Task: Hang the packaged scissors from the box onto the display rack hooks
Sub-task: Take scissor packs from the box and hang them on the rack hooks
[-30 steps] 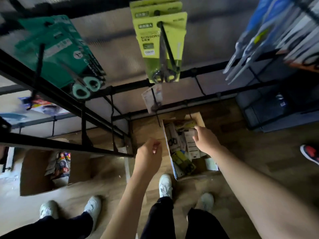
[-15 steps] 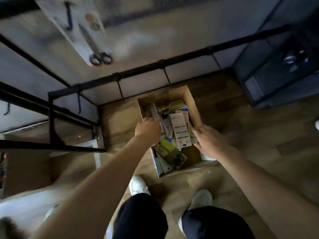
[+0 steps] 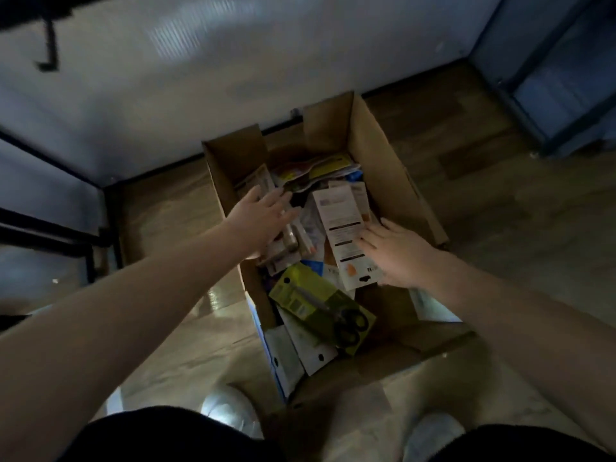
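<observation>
A person looks straight down into an open cardboard box [image 3: 383, 151] standing on a wooden floor [image 3: 500, 228], with both bare arms reaching into it. The step in hand looks like picking the next pack out of the box, before any hanging.

The box holds a loose heap of flat carded packs. The left hand [image 3: 263, 218] hovers over the box's far-left part, fingers straight and spread, palm down, over or touching a bundle of pale narrow packs [image 3: 286, 241]; whether it presses on them is unclear. The right hand [image 3: 396, 255] is by the right wall of the box, fingers loosely extended, fingertips resting on the right edge of a long white pack [image 3: 343, 235] lying on top of the heap. It grips nothing.

A yellow-green pack [image 3: 316, 305] with black-handled scissors [image 3: 350, 325] lies face up near the box's near edge, nearer the viewer than both hands and touched by neither. More white packs [image 3: 310, 348] lean at the near-left corner.

The next move likely calls for closing fingers round one pack, probably the white one under the right hand, lifting it free of the heap, and finding its hang hole. One dark hook [image 3: 50, 45] of the rack shows at the upper left, well apart from the box.

Two pale shoes [image 3: 230, 411] show at the bottom.
</observation>
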Tool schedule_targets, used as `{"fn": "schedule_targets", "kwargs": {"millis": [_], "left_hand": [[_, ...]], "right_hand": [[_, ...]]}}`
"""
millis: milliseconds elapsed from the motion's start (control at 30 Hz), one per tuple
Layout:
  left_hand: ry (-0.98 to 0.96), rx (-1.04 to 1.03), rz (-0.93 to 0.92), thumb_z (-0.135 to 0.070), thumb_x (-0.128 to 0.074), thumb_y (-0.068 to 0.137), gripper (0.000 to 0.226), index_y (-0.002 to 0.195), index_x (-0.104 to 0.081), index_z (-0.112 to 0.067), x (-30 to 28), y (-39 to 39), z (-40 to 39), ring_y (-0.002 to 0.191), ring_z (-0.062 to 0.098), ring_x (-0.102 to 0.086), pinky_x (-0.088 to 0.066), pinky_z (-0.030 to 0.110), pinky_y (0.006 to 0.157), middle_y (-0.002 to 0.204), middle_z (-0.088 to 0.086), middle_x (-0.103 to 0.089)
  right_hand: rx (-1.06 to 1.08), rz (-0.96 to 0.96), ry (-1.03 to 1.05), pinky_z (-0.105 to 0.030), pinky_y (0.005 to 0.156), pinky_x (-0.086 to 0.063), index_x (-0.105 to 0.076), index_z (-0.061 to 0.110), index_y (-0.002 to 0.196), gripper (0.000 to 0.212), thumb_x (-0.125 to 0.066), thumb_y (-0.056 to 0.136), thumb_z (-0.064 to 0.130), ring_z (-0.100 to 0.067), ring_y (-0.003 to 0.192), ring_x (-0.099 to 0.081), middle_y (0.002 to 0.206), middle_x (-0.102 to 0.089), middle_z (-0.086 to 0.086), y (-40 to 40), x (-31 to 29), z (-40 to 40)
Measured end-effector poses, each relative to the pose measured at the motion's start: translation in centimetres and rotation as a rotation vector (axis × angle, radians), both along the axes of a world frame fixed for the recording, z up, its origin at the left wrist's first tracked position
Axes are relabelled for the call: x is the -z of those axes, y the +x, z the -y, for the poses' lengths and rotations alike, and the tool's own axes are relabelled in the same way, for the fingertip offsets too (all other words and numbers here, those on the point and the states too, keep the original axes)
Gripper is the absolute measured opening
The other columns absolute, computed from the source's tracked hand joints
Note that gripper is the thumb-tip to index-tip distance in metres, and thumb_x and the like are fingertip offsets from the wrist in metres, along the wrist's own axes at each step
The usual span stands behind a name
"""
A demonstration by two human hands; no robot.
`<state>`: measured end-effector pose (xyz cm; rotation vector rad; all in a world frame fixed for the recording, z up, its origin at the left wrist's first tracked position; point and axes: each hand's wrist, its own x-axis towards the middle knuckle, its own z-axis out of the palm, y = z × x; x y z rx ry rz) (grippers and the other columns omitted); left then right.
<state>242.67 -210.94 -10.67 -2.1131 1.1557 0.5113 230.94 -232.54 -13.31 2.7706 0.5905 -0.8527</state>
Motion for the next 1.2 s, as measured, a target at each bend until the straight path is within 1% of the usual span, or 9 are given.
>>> {"fn": "schedule_targets", "kwargs": {"millis": [167,267,467,600,733,800,867,1067,1200], "left_hand": [[0.158,0.244,0.034,-0.029,-0.052,0.094,0.083,0.151,0.007,-0.02,2.3,0.1,1.2,0.146,0.026,0.006,-0.003,0.048,0.116,0.159,0.01,0.007],[0.196,0.329,0.031,-0.022,-0.047,0.096,0.072,0.151,-0.002,-0.015,2.9,-0.1,1.6,0.146,0.027,-0.001,-0.001,0.049,0.116,0.158,0.012,-0.005],[0.024,0.358,0.053,-0.012,-0.046,0.094,0.054,0.144,-0.028,-0.008,3.6,0.5,0.3,0.138,0.03,-0.029,-0.001,0.049,0.116,0.145,0.014,-0.038],[-0.03,0.358,0.101,-0.016,-0.045,0.095,0.035,0.13,-0.046,-0.013,3.9,0.9,-0.3,0.124,0.028,-0.043,-0.018,0.045,0.113,0.126,0.006,-0.055],[-0.065,0.361,-0.009,-0.014,-0.053,0.092,0.071,0.149,-0.011,-0.019,4.4,0.6,-0.6,0.14,0.028,-0.024,-0.02,0.047,0.114,0.153,0.013,-0.023],[-0.018,0.413,-0.01,-0.013,-0.057,0.09,0.074,0.15,-0.012,-0.018,4.9,0.3,-0.3,0.143,0.027,-0.018,-0.014,0.047,0.115,0.155,0.011,-0.019],[-0.021,0.426,-0.002,-0.012,-0.056,0.09,0.064,0.146,-0.025,-0.016,5.0,0.3,-0.1,0.14,0.027,-0.024,-0.012,0.047,0.115,0.15,0.01,-0.032],[-0.117,0.503,0.113,-0.015,-0.053,0.091,0.036,0.127,-0.053,-0.013,4.3,1.5,-0.7,0.121,0.027,-0.048,-0.022,0.044,0.11,0.122,0.005,-0.057],[-0.182,0.626,0.188,-0.021,-0.084,0.054,0.02,0.07,-0.073,-0.023,3.3,2.0,-1.2,0.078,0.018,-0.063,-0.049,0.035,0.079,0.074,-0.004,-0.066]], "right_hand": [[-0.079,-0.002,-0.037,-0.041,0.117,0.003,-0.006,0.007,0.15,0.098,-0.062,0.084,0.051,-0.027,0.146,-0.005,0.159,-0.005,-0.013,1.7,2.7,-0.2],[-0.101,0.004,-0.082,-0.044,0.117,0.005,-0.002,0.005,0.15,0.107,-0.064,0.079,0.055,-0.031,0.146,-0.002,0.158,-0.002,-0.017,1.6,3.4,0.1],[-0.03,-0.103,-0.162,-0.055,0.114,0.006,0.019,0.009,0.147,0.114,-0.062,0.082,0.054,-0.039,0.143,0.014,0.154,0.018,-0.024,-0.1,5.2,0.4],[-0.032,-0.083,-0.193,-0.057,0.114,0.004,0.022,0.009,0.146,0.114,-0.064,0.083,0.049,-0.04,0.143,0.013,0.153,0.02,-0.026,0.2,5.9,0.2],[-0.037,-0.088,-0.204,-0.056,0.115,0.0,0.019,0.009,0.147,0.108,-0.064,0.085,0.04,-0.039,0.144,0.011,0.154,0.017,-0.026,0.0,6.7,-0.5],[0.042,-0.094,-0.178,-0.053,0.116,-0.007,0.018,0.011,0.148,0.094,-0.056,0.092,0.032,-0.037,0.144,0.009,0.155,0.015,-0.024,-0.2,7.5,-0.9],[0.126,-0.115,-0.144,-0.053,0.116,-0.015,0.015,0.013,0.149,0.08,-0.046,0.098,0.023,-0.036,0.145,0.007,0.156,0.012,-0.022,-0.1,7.8,-1.3],[0.187,-0.173,-0.091,-0.048,0.112,-0.029,0.007,0.01,0.151,0.075,-0.045,0.097,0.014,-0.04,0.144,-0.003,0.156,0.007,-0.025,0.5,6.7,-1.7],[0.183,-0.162,-0.087,-0.046,0.112,-0.03,0.002,0.007,0.151,0.069,-0.042,0.098,0.011,-0.039,0.143,-0.01,0.155,0.001,-0.025,0.7,5.8,-1.4]]}}
